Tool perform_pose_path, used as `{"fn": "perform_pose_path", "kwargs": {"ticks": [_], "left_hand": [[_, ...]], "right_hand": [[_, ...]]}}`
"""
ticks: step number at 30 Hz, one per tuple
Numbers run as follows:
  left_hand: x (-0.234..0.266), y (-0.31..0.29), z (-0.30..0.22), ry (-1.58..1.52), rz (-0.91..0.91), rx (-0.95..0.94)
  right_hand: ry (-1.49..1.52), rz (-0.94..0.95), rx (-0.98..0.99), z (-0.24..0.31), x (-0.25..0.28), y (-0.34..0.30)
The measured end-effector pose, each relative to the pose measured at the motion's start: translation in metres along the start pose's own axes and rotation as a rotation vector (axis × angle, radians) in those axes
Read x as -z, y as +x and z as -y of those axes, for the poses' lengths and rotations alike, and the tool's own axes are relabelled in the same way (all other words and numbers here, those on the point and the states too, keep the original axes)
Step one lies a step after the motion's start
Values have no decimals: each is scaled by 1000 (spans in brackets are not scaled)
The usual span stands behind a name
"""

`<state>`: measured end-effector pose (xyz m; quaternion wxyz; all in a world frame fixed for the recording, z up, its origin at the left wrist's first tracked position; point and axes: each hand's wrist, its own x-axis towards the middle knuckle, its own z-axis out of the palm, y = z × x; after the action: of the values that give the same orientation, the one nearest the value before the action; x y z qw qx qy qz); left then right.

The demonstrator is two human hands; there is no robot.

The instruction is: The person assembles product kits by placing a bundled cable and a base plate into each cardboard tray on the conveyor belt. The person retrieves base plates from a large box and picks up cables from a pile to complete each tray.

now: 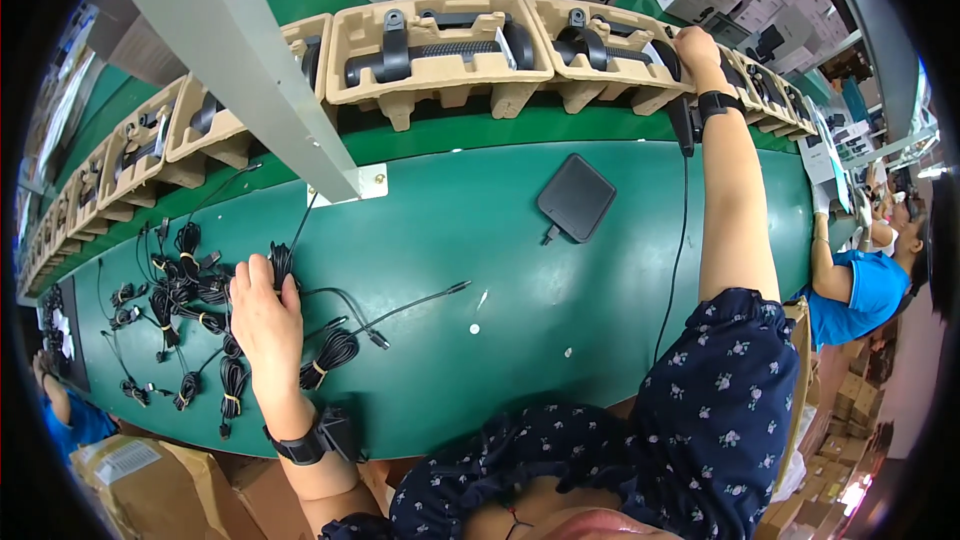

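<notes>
Left hand [265, 315]: palm down on the green table [560, 320], fingers spread loosely over the pile of black cables [190, 300], fingertips on one bundled coil [281, 265]; whether it grips the coil cannot be told
Right hand [697, 48]: stretched out to the far side, fingers curled at the rim of a moulded pulp tray [590, 50]; what it has hold of cannot be told
Hanging cable [682, 230]: a thin black cord runs down from a dark plug-like piece [683, 125] just under the right wrist and across the table toward the person
Cable pile: many short black cables, each tied in a coil with a yellowish band, lying on the left part of the table; a few loose ends trail to the right
Pulp trays: a row of tan trays stands along the far edge of the table; the middle tray [440, 50] holds a black handheld device with a ribbed grip [440, 48], the tray at the right hand holds similar black parts
Left trays [150, 135]: also loaded with black parts, details too small to tell
Black square pad [576, 197]: flat on the table between the tray row and the person, apart from both hands
Metal beam [240, 60]: a grey bar slants across the upper left, in front of the trays
Co-workers: a person in blue [865, 285] at the right, another blue sleeve [70, 420] at the lower left
</notes>
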<state>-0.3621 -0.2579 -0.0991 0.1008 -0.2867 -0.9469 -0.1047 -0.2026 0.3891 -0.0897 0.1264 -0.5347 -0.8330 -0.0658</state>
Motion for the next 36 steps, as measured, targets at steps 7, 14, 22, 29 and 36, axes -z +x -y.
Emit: {"fn": "perform_pose_path", "kwargs": {"ticks": [7,14,22,29,36], "left_hand": [[1,2,2,10,6,-37],[8,-6,-6,-95,-67,-97],[-2,-34,-54,-412,118,-530],[-15,-41,-57,-412,128,-597],[-14,-42,-49,-363,231,-548]], "right_hand": [[0,-506,262,-1,19,-63],[40,111,584,90,91,-263],[-31,397,603,89,61,-298],[118,425,545,92,40,-270],[1000,327,360,84,65,-244]]}}
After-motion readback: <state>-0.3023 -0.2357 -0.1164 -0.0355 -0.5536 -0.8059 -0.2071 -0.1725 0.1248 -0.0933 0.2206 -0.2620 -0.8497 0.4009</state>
